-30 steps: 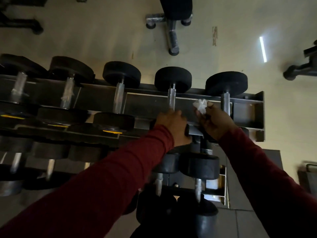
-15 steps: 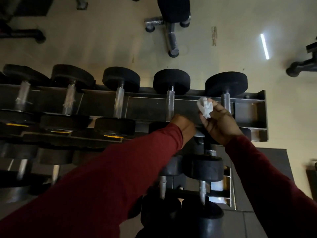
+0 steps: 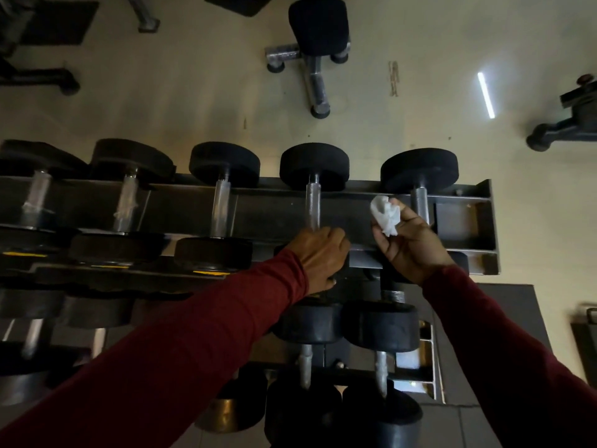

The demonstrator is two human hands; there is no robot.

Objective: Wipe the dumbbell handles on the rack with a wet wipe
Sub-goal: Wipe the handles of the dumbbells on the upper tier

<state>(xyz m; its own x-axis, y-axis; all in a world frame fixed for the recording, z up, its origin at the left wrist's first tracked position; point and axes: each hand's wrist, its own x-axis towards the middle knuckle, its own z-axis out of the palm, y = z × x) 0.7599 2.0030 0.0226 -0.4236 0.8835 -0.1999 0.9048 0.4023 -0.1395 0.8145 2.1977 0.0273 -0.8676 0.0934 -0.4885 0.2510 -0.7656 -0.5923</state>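
Left hand (image 3: 323, 257) gripped the near head of the second dumbbell from the right, steadying it on the rack (image 3: 465, 257). Right hand (image 3: 410, 244) pinched the crumpled wet wipe (image 3: 384, 213) between that dumbbell's handle (image 3: 312, 205) and the end one. I judged wrapping the wipe around the knurling, then stroking lengthwise, best.

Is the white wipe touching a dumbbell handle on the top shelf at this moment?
No, the right hand holds the crumpled wipe in the gap between two handles, touching neither.
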